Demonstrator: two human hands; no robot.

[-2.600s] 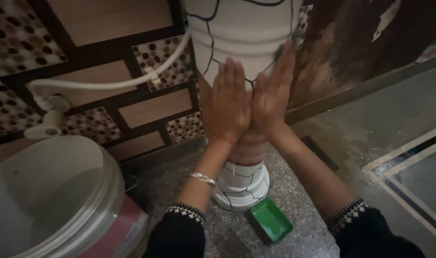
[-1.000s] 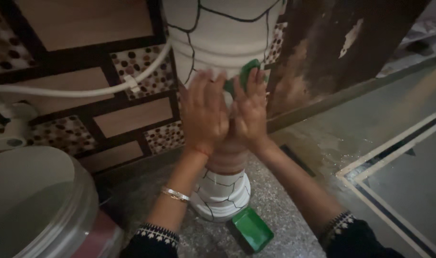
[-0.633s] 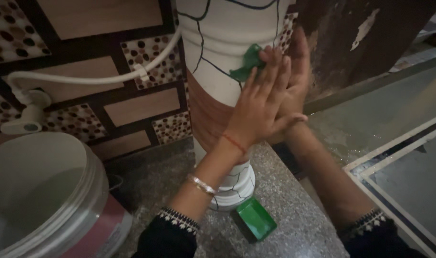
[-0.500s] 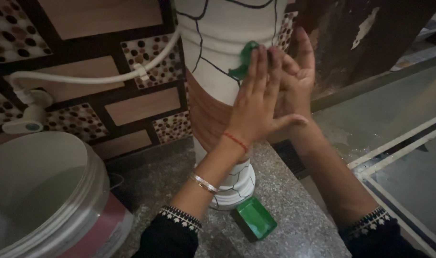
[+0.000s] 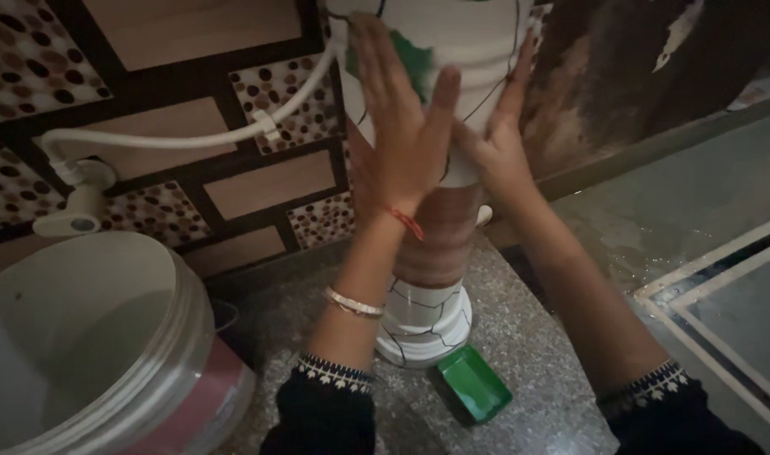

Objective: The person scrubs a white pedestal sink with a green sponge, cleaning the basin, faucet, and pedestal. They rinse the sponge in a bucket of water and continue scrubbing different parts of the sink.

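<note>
Green soap (image 5: 413, 52) pressed between 2 flattened hands, left (image 5: 399, 143), right (image 5: 496, 139); pedestal (image 5: 427, 278) behind.

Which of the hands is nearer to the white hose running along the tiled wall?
Left. The left hand is raised just right of the white hose; the right hand sits farther right, beyond the left.

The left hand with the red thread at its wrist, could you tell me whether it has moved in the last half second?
Yes. The left hand has slid left and up across the white cracked-pattern pedestal.
</note>
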